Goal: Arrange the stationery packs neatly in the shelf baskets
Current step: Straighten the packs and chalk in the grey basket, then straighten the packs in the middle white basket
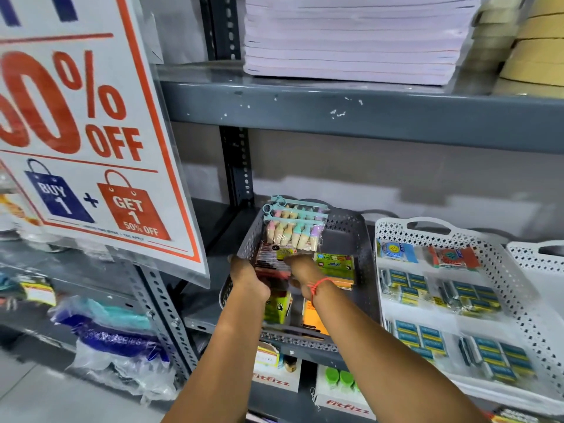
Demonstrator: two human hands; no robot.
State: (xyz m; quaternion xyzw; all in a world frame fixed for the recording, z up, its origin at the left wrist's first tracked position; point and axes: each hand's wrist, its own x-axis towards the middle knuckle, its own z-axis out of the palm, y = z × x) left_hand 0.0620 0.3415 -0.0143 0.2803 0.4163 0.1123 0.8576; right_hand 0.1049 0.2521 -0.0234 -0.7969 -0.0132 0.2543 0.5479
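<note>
Head view: I have both hands in the grey basket point(351, 236), the left hand point(248, 277) and right hand point(305, 270) each closed on the dark pack point(271, 261) at its left side, below the pastel packs point(293, 227) stacked at the far end. I judge it partly done: the green pack point(334, 265) and others lie loose, while the white basket point(488, 242) to the right looks orderly. Everything sits on a scuffed grey metal shelf point(366, 114) in a shop, a sale sign point(91, 132) hanging left.

A grey perforated basket point(351, 239) is placed on the shelf. Clear zip packs of pastel erasers point(294, 227) are stood at its far left corner, a green pack point(334, 265) is laid in the middle, and an orange pack point(314, 320) is seen near its front edge.
</note>
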